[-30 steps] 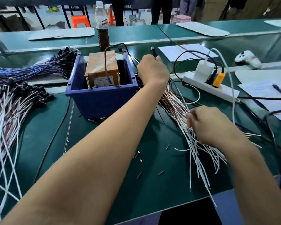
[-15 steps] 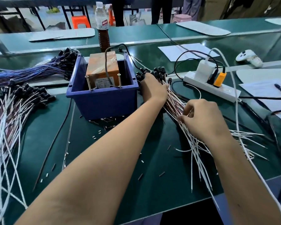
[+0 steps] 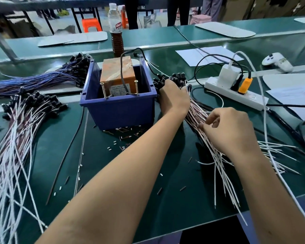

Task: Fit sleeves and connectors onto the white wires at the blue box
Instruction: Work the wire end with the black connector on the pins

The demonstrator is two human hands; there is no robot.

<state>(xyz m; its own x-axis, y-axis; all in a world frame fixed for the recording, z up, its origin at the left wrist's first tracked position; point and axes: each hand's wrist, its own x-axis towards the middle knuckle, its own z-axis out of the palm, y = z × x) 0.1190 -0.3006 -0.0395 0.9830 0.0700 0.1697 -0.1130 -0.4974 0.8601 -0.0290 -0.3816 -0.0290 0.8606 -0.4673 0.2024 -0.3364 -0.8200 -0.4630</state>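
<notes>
Forearms cross the near edge of the green table mat (image 3: pixel 99 173), smooth and faintly glossy, littered with short cut bits of sleeve (image 3: pixel 109 148), white and dark, thickest just in front of the box. Right hand (image 3: pixel 231 131) sits on the fanned bundle of white wires (image 3: pixel 224 175); fingers curled, thumb and fingertips pinching a few strands near the bundle's middle. Wires thin, stiff-looking, splaying toward the table's near edge with bare loose ends. Left arm reaches diagonally forward; left hand (image 3: pixel 173 99) lies palm-down over the far end of the same bundle, just beside the box's right wall, fingers spread forward onto the cluster of black connectors (image 3: pixel 174 79). Cannot tell whether it grasps any or only presses on them.

Blue box (image 3: pixel 120 110), hard plastic, rectangular, open top, stands mid-table. Inside, a taped cardboard-brown block (image 3: pixel 116 71) with two upright brass-coloured screws at its front face and a black cable looped over it.

Left side: a second heap of white and reddish wires (image 3: pixel 12 147) tipped with black connectors; behind it a bundle of blue-purple wires (image 3: pixel 42 80). Right: white power strip (image 3: pixel 236 93) with a white charger and orange plug; paper sheets; a white controller (image 3: pixel 276 62). Farther back, a clear bottle (image 3: pixel 116 32) of dark liquid, upright behind the box.
</notes>
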